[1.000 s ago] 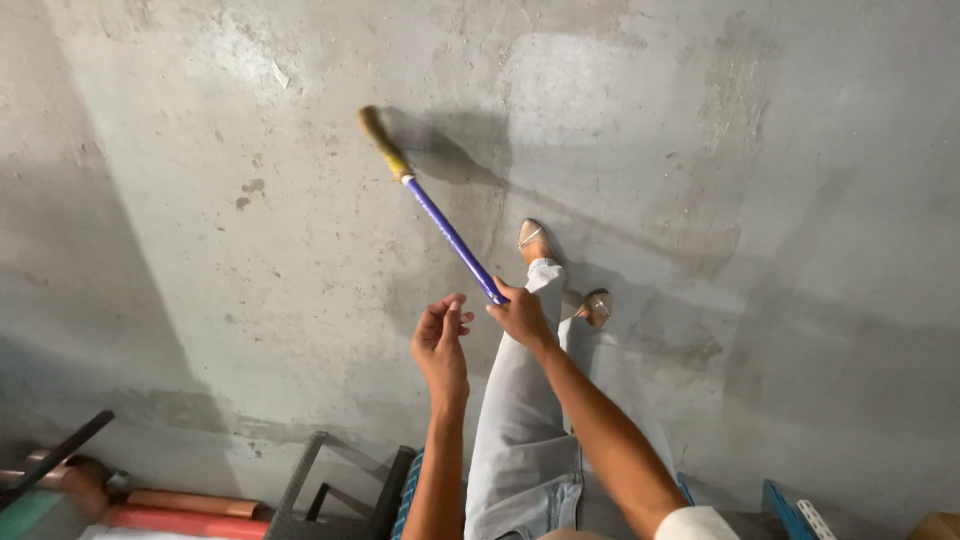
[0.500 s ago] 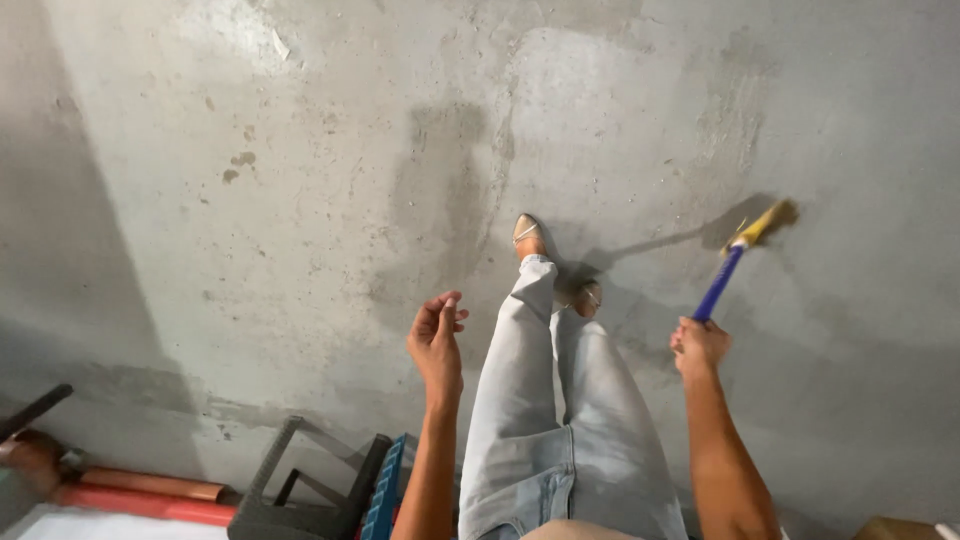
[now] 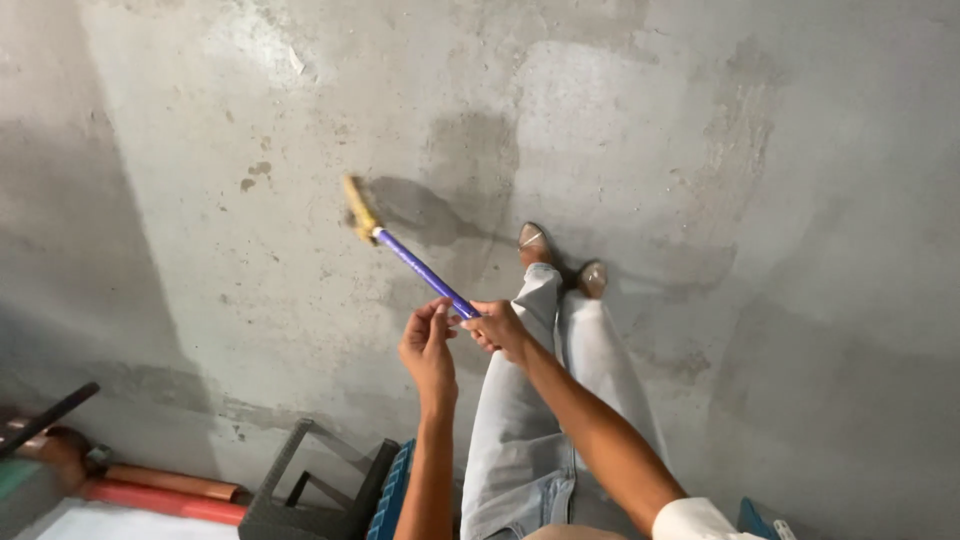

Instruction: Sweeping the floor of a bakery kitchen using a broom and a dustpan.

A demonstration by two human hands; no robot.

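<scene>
Sweeping concrete floor. Right hand clamped on purple handle of broom; left hand beside it, fingers curled, touching handle end. Yellow bristles on floor, forward-left of feet. Judgement: mid-job; little debris visible, progress hard to gauge.

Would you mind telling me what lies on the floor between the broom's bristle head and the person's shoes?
In the head view, only bare concrete floor, darkened by the broom's shadow, lies between the yellow bristle head and the shoes.
</scene>
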